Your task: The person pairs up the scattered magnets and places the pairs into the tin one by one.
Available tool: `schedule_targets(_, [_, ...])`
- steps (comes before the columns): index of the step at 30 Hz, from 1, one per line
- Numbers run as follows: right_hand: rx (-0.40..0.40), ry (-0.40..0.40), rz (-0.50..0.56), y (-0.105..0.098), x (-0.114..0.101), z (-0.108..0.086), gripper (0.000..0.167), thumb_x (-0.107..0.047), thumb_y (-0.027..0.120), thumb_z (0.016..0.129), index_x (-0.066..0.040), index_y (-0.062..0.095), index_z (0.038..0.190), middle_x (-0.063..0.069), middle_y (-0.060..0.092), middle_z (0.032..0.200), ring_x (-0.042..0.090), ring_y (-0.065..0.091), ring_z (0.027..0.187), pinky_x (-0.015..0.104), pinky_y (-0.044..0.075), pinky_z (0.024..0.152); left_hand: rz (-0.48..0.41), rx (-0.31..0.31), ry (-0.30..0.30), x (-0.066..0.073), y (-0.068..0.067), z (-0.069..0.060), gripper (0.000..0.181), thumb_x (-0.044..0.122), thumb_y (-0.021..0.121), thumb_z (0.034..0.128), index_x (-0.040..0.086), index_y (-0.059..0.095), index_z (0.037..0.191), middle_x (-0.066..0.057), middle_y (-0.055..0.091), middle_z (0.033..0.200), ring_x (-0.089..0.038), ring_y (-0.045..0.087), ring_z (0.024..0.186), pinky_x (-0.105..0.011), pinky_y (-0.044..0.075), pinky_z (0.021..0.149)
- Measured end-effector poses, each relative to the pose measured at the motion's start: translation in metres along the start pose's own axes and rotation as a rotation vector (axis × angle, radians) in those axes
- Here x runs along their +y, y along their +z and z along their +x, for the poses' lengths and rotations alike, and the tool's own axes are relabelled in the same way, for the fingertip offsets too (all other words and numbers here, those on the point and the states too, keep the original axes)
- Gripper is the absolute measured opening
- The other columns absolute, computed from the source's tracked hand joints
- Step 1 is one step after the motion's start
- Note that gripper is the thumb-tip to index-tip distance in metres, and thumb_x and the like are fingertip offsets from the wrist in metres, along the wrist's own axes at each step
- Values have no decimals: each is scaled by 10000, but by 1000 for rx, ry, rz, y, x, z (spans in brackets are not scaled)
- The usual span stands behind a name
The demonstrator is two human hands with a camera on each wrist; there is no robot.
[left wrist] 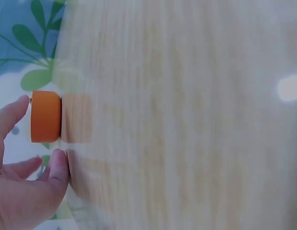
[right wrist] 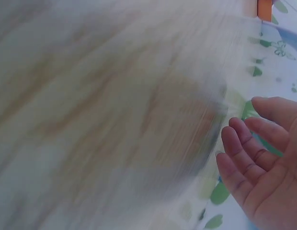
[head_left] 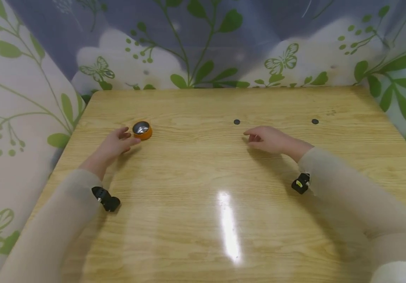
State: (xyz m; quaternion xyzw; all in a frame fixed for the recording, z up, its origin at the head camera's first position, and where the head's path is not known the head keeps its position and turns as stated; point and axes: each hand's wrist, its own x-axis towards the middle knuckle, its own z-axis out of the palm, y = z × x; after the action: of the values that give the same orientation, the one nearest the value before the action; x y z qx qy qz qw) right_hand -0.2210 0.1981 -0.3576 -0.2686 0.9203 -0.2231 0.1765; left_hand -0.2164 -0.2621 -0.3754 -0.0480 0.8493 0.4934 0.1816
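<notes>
A round orange object [head_left: 143, 130] with a shiny, dark-rimmed top stands on the wooden table, left of centre; its orange side [left wrist: 46, 117] fills part of the left wrist view. Beside it is the left hand [head_left: 112, 145], fingers loosely bent and apart, one fingertip at or very near its edge; contact cannot be told for sure. The right hand [head_left: 268, 140] hovers over the table right of centre, holding nothing, its fingers [right wrist: 254, 153] relaxed and slightly curved. Part of the orange object [right wrist: 264, 9] shows at the top of the right wrist view.
Two small dark discs, one [head_left: 237, 122] just beyond the right hand and another [head_left: 315, 121] farther right, lie on the table [head_left: 189, 177]. Leaf-patterned cloth [head_left: 203, 63] hangs behind and at both sides. A black wrist camera [head_left: 106, 199] sits on the left sleeve, another [head_left: 300, 183] on the right.
</notes>
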Motion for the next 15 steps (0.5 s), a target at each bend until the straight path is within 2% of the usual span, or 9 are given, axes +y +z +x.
schedule_targets(4, [16,15,4,-4,9,-12,429,-98,550,936,85,457,1313,186,594,1095,341,548,1041,473,419,902,-3,16,-20,-1,4,-11,878,322,615,904,30,33,1492,-228,190,1499,-350,338,1298,-419,354,1008])
schedule_targets(9, [47,34,13,-9,25,-27,425,-89,548,933,103,453,1300,213,588,1101,359,547,1041,486,422,894,-96,54,-45,3,15,-23,831,284,604,916,22,64,1490,-225,288,1453,-310,395,1241,-385,388,982])
schedule_targets(15, [78,82,33,-13,46,-46,441,-95,561,928,116,447,1297,230,587,1089,379,544,1034,499,426,876,-125,53,-1,16,37,-32,716,213,595,925,-12,178,1461,-241,383,1370,-310,477,1143,-343,447,905])
